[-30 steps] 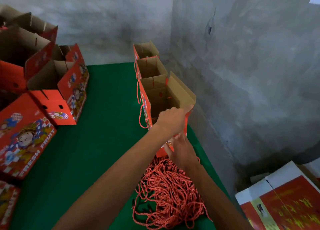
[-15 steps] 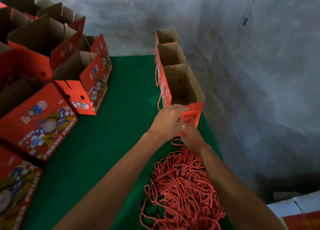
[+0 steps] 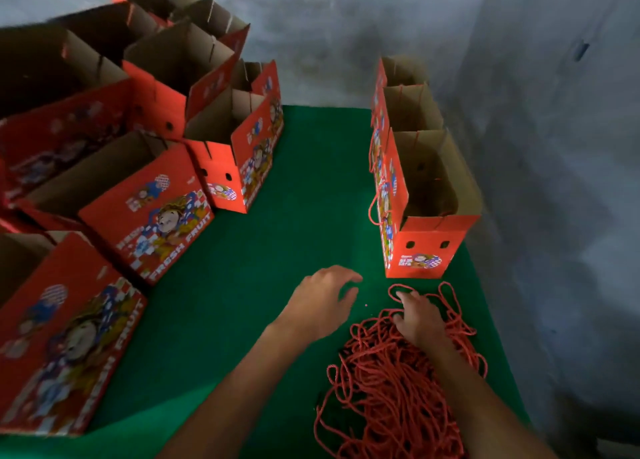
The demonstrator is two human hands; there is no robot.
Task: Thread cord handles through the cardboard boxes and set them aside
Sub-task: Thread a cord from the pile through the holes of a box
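Three open red cardboard boxes stand in a row at the right of the green table; the nearest box [image 3: 424,252] has a red cord handle [image 3: 374,200] hanging on its left side. A heap of loose red cords [image 3: 388,393] lies in front of it. My right hand [image 3: 420,318] rests on the far edge of the heap, fingertips touching a cord loop. My left hand [image 3: 323,301] hovers over the cloth left of the heap, fingers loosely curled and holding nothing. Neither hand touches the box.
Several more open red "Fresh Fruit" boxes [image 3: 152,212] crowd the left side, some stacked toward the back. The green cloth [image 3: 294,199] shows between the two groups. A grey wall [image 3: 554,181] runs close along the table's right edge and back.
Both hands have let go of the nearest box and drawn back toward me. The right hand now lies on the cord heap; the left hangs free. The view has swung left.
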